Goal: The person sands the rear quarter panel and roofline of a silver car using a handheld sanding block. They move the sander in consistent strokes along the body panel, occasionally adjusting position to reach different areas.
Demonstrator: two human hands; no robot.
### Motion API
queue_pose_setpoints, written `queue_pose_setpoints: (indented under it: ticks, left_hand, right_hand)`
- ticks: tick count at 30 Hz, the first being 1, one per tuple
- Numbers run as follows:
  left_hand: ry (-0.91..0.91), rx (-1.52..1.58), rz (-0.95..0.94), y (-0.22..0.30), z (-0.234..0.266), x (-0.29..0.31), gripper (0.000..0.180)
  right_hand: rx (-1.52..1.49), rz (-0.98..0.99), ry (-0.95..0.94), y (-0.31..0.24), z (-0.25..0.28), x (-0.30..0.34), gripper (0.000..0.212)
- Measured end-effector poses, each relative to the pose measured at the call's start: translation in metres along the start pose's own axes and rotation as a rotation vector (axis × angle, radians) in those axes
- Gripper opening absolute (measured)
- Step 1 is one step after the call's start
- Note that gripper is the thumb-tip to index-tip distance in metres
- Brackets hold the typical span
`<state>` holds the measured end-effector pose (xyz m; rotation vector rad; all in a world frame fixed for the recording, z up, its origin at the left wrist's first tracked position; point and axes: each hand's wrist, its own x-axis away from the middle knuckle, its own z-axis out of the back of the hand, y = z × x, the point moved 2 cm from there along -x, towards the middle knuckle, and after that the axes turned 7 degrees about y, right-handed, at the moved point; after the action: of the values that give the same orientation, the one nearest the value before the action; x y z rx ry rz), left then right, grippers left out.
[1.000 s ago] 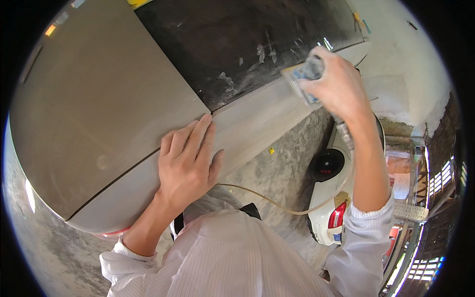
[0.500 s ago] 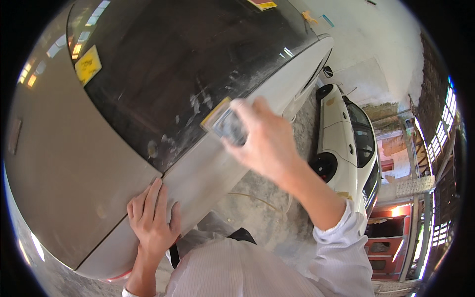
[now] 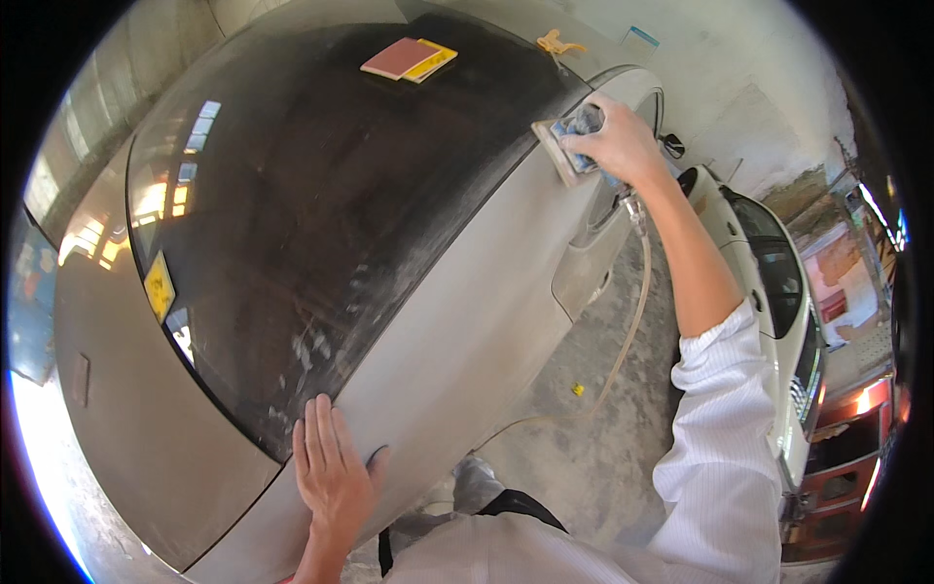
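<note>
My right hand is wrapped round an air sander with a flat pad. The sander's pad rests at the upper end of the grey car's side pillar, along the edge of the dark rear window. From the tool, a thin hose hangs down toward the floor. My left hand lies flat on the grey bodywork by the lower corner of the glass, fingers stretched out and holding nothing. Pale dust and smears mark the glass near that corner.
On the glass lie a reddish pad and a yellow pad. Another yellow pad sits at the window's left edge. A white car stands at the right. A small yellow scrap is on the concrete floor.
My right hand has carried the sander up and away along the pillar, from the window's lower part to near the roof. My left hand stays flat on the bodywork. The view has shifted.
</note>
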<state>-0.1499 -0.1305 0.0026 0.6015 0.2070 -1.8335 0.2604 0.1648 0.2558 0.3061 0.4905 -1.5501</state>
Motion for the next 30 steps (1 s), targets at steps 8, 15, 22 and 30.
queue_pose_setpoints:
  ticks: [8,15,22,30]
  left_hand:
    - [0.075,-0.089,-0.073,0.092,-0.047,-0.149,0.089]
    - [0.207,-0.193,-0.103,0.131,-0.078,-0.211,0.071]
    - [0.074,-0.275,0.005,0.096,-0.078,-0.097,0.074]
    - [0.275,-0.198,0.224,0.042,-0.048,-0.006,0.065]
  right_hand:
    - [-0.245,0.009,0.250,0.132,-0.036,-0.079,0.068]
    - [-0.456,0.214,0.322,0.043,-0.080,0.094,0.059]
    - [-0.398,0.292,0.245,0.046,-0.074,0.105,0.057]
    - [-0.443,0.154,0.414,0.064,-0.078,0.065,0.064]
